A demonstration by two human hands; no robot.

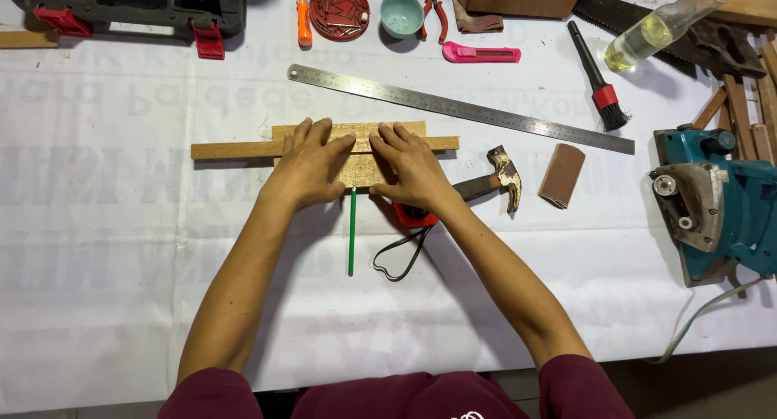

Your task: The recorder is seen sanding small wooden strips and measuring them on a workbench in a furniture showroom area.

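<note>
Two hands pressed flat on stacked timber pieces, white-covered workbench.

Left to right: long narrow light-brown wooden strip (pixel 235 150) lying crosswise at centre of the white printed table cover (pixel 105 249); left hand (pixel 309 163) open, palm down, fingers spread on the strip and on the wider pale wooden block (pixel 356 170) it crosses, gripping nothing; slim green pencil (pixel 352 231) lying just below the block, pointing toward the person; right hand (pixel 413 165) likewise open and flat on the block, fingertips reaching the strip; red tape measure (pixel 414 217) with black loop partly hidden under the right wrist; steel claw hammer (pixel 495 180) just right of that hand; long steel ruler (pixel 461 108) slanting behind; brown sanding block (pixel 562 175); black brush with red band (pixel 597 81); teal electric planer (pixel 716 201) at the right edge.
</note>
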